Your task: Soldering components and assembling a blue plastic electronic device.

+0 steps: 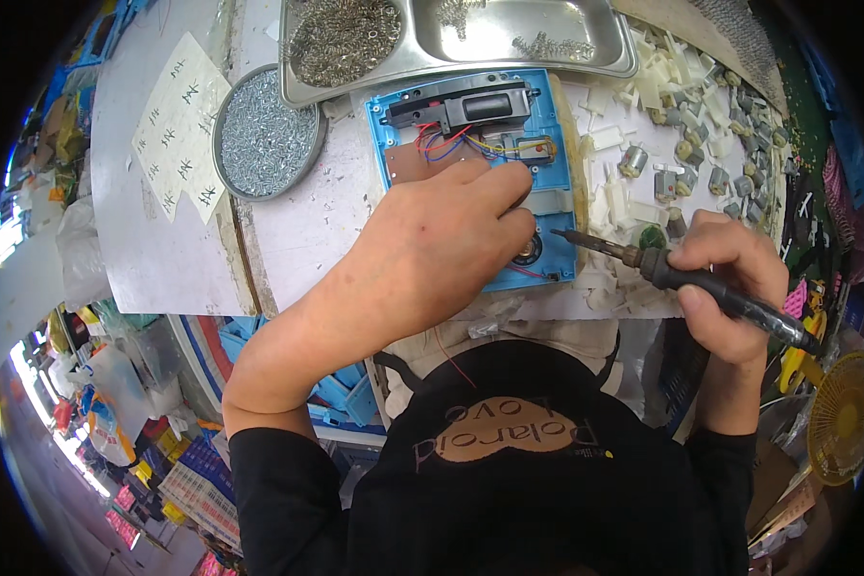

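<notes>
A blue plastic housing (564, 154) lies open on the table, holding a black module (485, 106), a brown board (411, 163), and red, blue and yellow wires. My left hand (442, 240) is over its lower middle with the fingers curled together; whatever they pinch is hidden underneath. Partly covered by those fingers is a round black speaker (528, 252). My right hand (739, 278) grips a soldering iron (677, 276) by its dark handle. The iron's tip points left, over the housing's right edge near the speaker.
Behind the housing stands a metal tray (415, 48) with coil springs. A round bowl (223, 168) of small screws sits left, beside a marked paper sheet (178, 125). Many small motors (634, 161) and white plastic parts spread to the right. A yellow fan (840, 418) stands at lower right.
</notes>
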Demonstrator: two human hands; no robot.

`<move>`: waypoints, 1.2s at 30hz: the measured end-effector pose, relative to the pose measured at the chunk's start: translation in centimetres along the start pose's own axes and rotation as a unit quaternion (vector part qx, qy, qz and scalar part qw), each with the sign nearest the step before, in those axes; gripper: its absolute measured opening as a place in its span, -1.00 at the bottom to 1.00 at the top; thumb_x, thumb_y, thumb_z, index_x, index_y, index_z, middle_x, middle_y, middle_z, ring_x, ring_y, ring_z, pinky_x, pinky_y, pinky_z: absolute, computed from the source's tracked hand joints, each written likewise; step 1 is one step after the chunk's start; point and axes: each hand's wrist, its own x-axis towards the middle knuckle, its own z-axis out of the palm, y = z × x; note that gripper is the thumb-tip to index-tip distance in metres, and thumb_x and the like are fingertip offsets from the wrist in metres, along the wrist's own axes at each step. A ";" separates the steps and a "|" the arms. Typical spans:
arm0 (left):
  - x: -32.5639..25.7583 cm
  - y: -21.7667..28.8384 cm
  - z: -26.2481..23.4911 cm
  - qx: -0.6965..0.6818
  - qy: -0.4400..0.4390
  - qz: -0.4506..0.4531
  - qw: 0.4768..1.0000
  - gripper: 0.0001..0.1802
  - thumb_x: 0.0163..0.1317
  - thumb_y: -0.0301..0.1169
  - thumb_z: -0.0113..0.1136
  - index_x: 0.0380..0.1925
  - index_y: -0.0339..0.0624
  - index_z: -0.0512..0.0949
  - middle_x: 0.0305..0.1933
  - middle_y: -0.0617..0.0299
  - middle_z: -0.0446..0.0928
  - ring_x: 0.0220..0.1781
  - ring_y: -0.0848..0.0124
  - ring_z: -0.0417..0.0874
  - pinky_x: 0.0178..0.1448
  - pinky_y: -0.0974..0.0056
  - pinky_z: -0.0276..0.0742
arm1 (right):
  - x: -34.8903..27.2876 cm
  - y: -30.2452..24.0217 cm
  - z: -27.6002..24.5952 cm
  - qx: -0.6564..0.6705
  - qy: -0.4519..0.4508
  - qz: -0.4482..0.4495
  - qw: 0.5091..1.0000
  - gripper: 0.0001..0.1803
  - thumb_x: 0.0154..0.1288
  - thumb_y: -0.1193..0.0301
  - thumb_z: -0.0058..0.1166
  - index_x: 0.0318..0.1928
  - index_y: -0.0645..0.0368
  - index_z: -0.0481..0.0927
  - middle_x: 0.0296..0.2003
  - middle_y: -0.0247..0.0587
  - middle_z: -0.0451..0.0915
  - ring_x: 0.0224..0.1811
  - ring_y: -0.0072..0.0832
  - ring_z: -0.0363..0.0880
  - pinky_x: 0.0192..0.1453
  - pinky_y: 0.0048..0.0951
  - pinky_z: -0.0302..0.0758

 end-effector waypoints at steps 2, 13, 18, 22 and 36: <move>-0.1 0.0 0.0 -0.007 0.009 0.000 1.000 -0.88 0.09 -0.55 0.31 -0.37 -0.18 0.56 -0.15 0.20 0.53 -0.10 0.17 0.66 -0.15 0.15 0.64 | -0.5 -0.4 -0.2 0.009 0.012 0.004 1.000 -0.69 0.06 0.44 0.34 -0.18 0.34 0.64 -0.52 -0.29 0.52 -0.54 -0.58 0.35 -0.41 -0.51 0.21; -0.4 -1.2 0.8 -0.099 0.067 0.005 0.993 -0.73 -0.06 -0.63 0.46 -0.33 -0.20 0.62 -0.19 0.19 0.58 -0.19 0.18 0.69 -0.15 0.19 0.63 | -1.1 -0.2 -0.2 0.025 0.052 0.019 0.998 -0.68 0.09 0.44 0.33 -0.17 0.36 0.63 -0.50 -0.25 0.52 -0.49 -0.55 0.37 -0.37 -0.49 0.23; -0.6 -1.8 1.0 -0.158 0.098 0.017 0.982 -0.72 -0.05 -0.62 0.47 -0.28 -0.20 0.67 -0.25 0.18 0.60 -0.24 0.23 0.68 -0.19 0.21 0.61 | -1.0 0.2 -0.3 0.020 0.046 0.012 0.999 -0.68 0.10 0.43 0.32 -0.16 0.36 0.62 -0.50 -0.24 0.52 -0.49 -0.54 0.38 -0.36 -0.49 0.23; -0.5 -1.6 1.9 -0.173 0.138 -0.021 0.975 -0.71 -0.06 -0.62 0.48 -0.27 -0.20 0.70 -0.34 0.18 0.59 -0.28 0.23 0.67 -0.23 0.22 0.60 | -0.9 0.6 -0.3 0.016 0.056 0.012 0.998 -0.69 0.11 0.42 0.31 -0.17 0.36 0.62 -0.49 -0.24 0.52 -0.47 -0.53 0.39 -0.35 -0.48 0.24; -0.6 -1.1 2.1 -0.081 0.109 0.001 0.991 -0.74 -0.05 -0.59 0.45 -0.32 -0.12 0.64 -0.19 0.22 0.54 -0.24 0.21 0.67 -0.24 0.21 0.62 | -0.1 0.8 1.2 -0.015 0.007 -0.012 1.000 -0.73 0.08 0.46 0.35 -0.19 0.30 0.66 -0.53 -0.30 0.52 -0.56 -0.55 0.39 -0.44 -0.50 0.25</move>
